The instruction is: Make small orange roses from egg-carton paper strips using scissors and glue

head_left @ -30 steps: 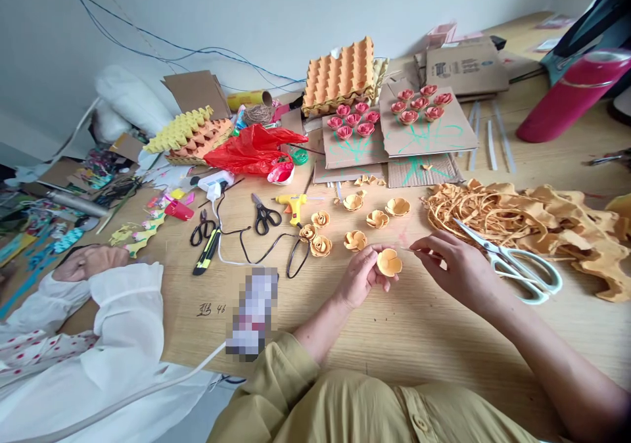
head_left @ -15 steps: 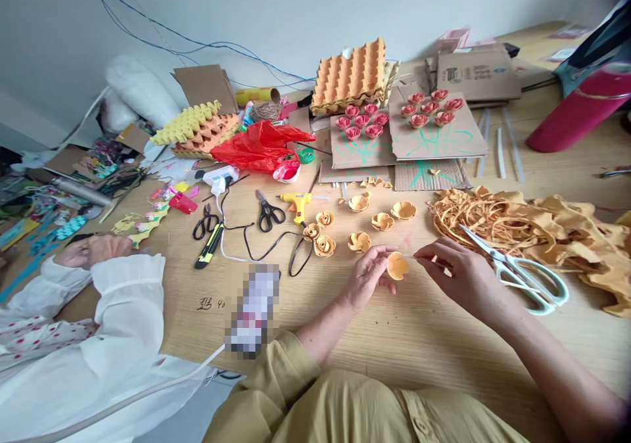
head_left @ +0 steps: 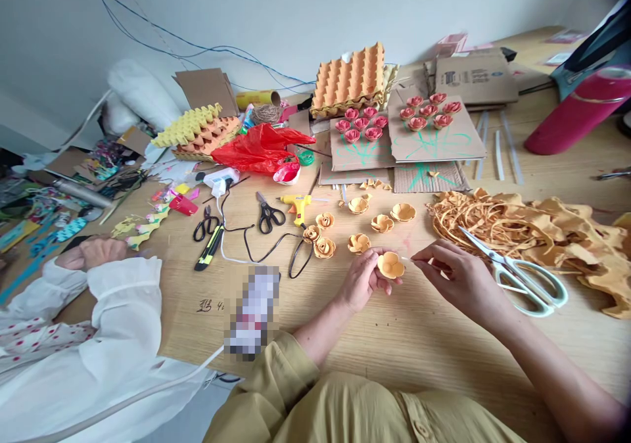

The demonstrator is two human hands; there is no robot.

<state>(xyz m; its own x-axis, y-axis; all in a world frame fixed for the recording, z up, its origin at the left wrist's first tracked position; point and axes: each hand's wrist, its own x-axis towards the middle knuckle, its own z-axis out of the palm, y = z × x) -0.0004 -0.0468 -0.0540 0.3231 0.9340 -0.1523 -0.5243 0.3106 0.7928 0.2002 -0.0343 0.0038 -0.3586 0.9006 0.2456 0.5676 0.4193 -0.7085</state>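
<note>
Left of centre, a yellow plastic glue gun (head_left: pixel 296 207) lies beside three rolled orange roses (head_left: pixel 325 248). Near the middle, the left hand (head_left: pixel 359 281) grips a shallow orange petalled cup (head_left: pixel 391 265); rightward, the right hand (head_left: pixel 452 269) pinches a thin pale sliver (head_left: pixel 406 259), left of pale-handled metal scissors (head_left: pixel 503 259).

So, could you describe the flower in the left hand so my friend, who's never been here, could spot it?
On the wooden table, find the loose orange flowers near the yellow glue gun. Just below them, the left hand holds an orange flower cup, its hollow showing. Unlike those neighbours, it's held, not lying loose.
</note>
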